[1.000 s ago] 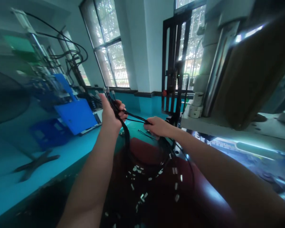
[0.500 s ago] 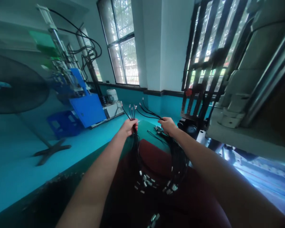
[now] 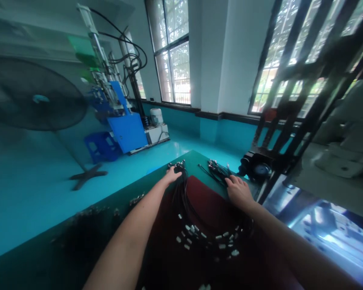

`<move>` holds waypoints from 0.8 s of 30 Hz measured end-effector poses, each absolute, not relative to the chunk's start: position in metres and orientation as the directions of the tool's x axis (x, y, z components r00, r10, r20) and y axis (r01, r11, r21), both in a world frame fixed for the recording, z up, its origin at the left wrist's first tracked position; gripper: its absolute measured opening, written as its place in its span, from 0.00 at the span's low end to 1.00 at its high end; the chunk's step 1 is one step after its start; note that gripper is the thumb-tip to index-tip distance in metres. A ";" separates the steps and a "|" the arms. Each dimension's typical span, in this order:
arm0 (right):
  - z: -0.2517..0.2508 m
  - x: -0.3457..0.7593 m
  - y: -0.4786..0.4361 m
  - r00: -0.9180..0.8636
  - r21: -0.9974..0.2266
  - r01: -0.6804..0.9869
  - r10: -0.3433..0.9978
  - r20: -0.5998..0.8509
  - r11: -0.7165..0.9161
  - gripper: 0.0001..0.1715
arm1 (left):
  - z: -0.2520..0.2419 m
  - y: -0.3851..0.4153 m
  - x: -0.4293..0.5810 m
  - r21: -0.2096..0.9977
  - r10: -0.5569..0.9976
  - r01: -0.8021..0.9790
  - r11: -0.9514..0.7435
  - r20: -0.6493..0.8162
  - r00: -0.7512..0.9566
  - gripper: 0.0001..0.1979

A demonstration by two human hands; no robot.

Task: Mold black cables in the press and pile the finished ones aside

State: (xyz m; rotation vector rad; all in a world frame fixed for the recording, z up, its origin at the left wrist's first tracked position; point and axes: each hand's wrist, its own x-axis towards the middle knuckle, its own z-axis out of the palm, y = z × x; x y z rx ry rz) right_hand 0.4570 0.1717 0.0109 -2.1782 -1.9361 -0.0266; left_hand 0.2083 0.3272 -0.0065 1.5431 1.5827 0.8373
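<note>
Neither the left hand nor the right hand is clenched; both lie open, palm down. The left rests on a bundle of black cables draped over a dark red mat; the right sits just beside a cluster of connector-tipped cable ends on the green workbench.
</note>
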 end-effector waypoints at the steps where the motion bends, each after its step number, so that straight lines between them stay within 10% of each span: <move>1: 0.010 0.452 0.161 0.027 -0.142 0.990 0.988 0.151 -0.005 0.18 | -0.007 0.324 0.202 0.843 0.994 0.536 0.051 -0.093 0.052 0.24; 6: 0.006 0.429 0.100 -0.454 -0.172 0.855 0.867 0.206 0.489 0.19 | 0.014 0.292 0.137 0.796 0.952 0.605 0.022 -0.202 0.230 0.24; 13: -0.015 0.418 0.062 -0.586 -0.012 0.799 0.782 0.211 0.602 0.17 | 0.065 0.170 0.011 0.695 0.903 0.715 -0.078 -0.254 0.346 0.22; 24: 0.007 0.407 0.008 -0.563 0.198 0.823 0.723 0.401 0.532 0.21 | -0.030 0.073 -0.034 0.562 0.948 0.764 0.317 -0.188 -0.256 0.38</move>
